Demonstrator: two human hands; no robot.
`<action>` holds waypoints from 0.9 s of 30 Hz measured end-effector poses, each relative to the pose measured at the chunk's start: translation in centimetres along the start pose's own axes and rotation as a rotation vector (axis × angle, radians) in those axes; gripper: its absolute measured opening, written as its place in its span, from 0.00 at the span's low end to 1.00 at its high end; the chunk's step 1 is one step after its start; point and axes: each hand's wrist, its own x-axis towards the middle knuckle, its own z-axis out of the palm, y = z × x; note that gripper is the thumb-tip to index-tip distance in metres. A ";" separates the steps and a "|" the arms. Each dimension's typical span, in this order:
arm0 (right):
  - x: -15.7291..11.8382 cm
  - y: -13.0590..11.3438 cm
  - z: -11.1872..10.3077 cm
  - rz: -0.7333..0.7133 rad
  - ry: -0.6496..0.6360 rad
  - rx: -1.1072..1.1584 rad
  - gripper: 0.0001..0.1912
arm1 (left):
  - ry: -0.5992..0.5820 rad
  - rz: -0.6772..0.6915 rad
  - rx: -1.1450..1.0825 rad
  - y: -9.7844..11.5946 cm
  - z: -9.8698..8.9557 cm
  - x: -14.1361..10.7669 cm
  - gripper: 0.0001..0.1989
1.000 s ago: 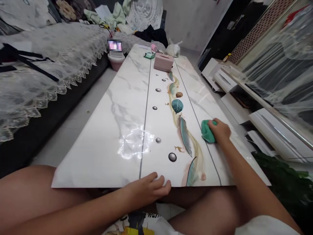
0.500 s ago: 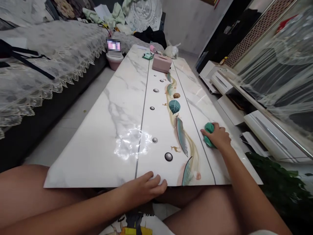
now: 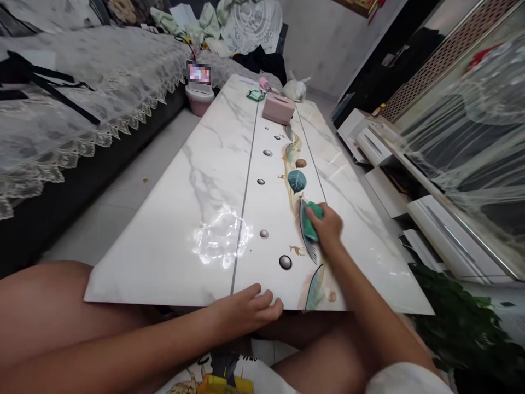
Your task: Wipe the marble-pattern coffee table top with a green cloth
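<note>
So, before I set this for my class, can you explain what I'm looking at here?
There's no machine: these are a person's own bare hands, viewed from a camera on their head, facing forward and down. The right hand holds a green cloth against a long, marble-patterned table. The left hand is at the near edge, holding nothing visible. The leaves and shiny dots look printed on. Towards the far end sits a pink box.
</note>
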 end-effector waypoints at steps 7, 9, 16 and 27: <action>-2.4 -24.5 6.0 -0.547 -0.273 0.136 0.18 | 0.042 -0.001 0.002 0.1 0.5 -0.1 0.12; -4.7 -29.6 6.7 -0.700 -0.322 0.167 0.19 | 0.060 -0.001 -0.001 0.2 0.7 -0.1 0.14; -11.7 -35.0 6.8 -1.157 -0.415 0.244 0.22 | 0.058 0.023 -0.014 0.3 0.7 -0.2 0.16; -11.1 -34.9 6.4 -1.494 -0.421 0.188 0.20 | -0.023 0.063 -0.004 0.4 0.0 -0.5 0.19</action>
